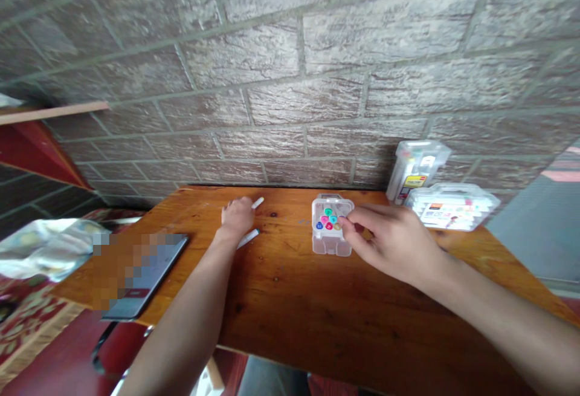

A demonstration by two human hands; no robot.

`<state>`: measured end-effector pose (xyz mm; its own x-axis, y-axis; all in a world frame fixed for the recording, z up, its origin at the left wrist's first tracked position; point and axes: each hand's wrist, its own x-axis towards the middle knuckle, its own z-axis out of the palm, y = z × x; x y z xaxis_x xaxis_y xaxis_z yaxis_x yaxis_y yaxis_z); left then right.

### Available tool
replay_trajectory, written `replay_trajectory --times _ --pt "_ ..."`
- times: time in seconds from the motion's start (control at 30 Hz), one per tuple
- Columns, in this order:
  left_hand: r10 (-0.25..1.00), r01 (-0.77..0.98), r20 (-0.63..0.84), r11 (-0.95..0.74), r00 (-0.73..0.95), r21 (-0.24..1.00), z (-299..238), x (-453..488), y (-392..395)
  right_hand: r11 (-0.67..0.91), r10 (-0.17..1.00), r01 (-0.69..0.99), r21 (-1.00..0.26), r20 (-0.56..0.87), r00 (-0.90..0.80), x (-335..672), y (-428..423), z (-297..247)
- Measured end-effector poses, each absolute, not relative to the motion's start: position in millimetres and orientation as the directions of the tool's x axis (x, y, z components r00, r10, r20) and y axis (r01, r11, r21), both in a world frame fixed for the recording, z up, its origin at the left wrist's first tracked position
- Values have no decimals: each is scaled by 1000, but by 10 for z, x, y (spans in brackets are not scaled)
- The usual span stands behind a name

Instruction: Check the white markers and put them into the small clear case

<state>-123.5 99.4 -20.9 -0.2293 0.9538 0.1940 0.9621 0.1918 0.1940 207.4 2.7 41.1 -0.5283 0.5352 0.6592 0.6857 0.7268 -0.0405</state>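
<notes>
A small clear plastic case (332, 246) stands on the table with several markers upright in it, their round coloured ends (328, 211) facing up in green, pink, teal, blue, red and tan. At its right side, my right hand (393, 236) has thumb and forefinger pinched on a marker at the tan end (336, 225). Farther left, my left hand (238, 216) is closed low over the tabletop, around a white marker (258, 203) whose end sticks out past the fingers. A second white marker (248, 238) with a light blue end lies beside that wrist, partly hidden.
Against the brick wall at the right stand a tall clear marker box (414, 169) and a wide clear case with a handle (455, 205). A tablet (145, 281), partly blurred out, lies on the wooden table (290, 299) at left. A plastic bag (49, 245) sits beyond it.
</notes>
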Motion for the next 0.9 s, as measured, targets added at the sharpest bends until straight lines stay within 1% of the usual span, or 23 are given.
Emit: replay_trajectory --times 0.1,0.17,0.23,0.3,0.33,0.37,0.4,0.43,0.47,0.53,0.57,0.6,0.67,0.77,0.83,0.9 --pt "938 971 324 44 -121 235 -109 -1137 968 721 536 692 -44 669 -516 2124 57 465" --pt "894 960 447 -95 -34 264 -3 -1037 912 713 532 699 -59 695 -484 2170 82 526" --pt "834 929 549 -245 57 276 101 -909 803 693 549 712 -113 723 -420 2232 91 586" --pt "760 871 632 -405 152 278 168 -755 640 665 592 715 -215 735 -330 2300 66 610" --pt "663 757 710 -584 237 292 183 -669 544 655 620 704 -275 728 -293 2332 37 599" --pt "581 621 747 -726 323 296 185 -578 443 651 645 681 -335 717 -264 2358 -2 571" --pt "540 501 746 -804 389 321 179 -484 344 660 673 645 -385 684 -280 2377 -50 528" --pt "529 402 722 -839 445 367 167 -391 251 679 690 597 -427 649 -321 2386 -104 472" --pt "556 342 666 -831 497 438 152 -303 169 700 693 549 -457 619 -369 2387 -160 410" --pt "591 282 508 -779 626 559 123 -156 44 728 685 464 -504 561 -465 2369 -261 289" --pt "593 253 451 -750 667 612 112 -105 4 741 671 422 -522 566 -479 2357 -300 242" --pt "610 244 406 -711 680 660 103 -70 -24 761 647 368 -534 585 -490 2346 -326 206" --pt "664 226 356 -624 658 748 91 -45 -50 734 672 318 -600 570 -474 2349 -340 169" --pt "756 168 331 -498 565 851 83 -67 -56 576 808 259 -775 494 -321 2427 -282 161" --pt "798 93 322 -423 509 901 81 -79 -56 439 889 136 -888 407 -208 2503 -224 154" --pt "834 14 291 -336 470 942 74 -77 -54 325 935 -7 -946 322 -150 2559 -175 130"
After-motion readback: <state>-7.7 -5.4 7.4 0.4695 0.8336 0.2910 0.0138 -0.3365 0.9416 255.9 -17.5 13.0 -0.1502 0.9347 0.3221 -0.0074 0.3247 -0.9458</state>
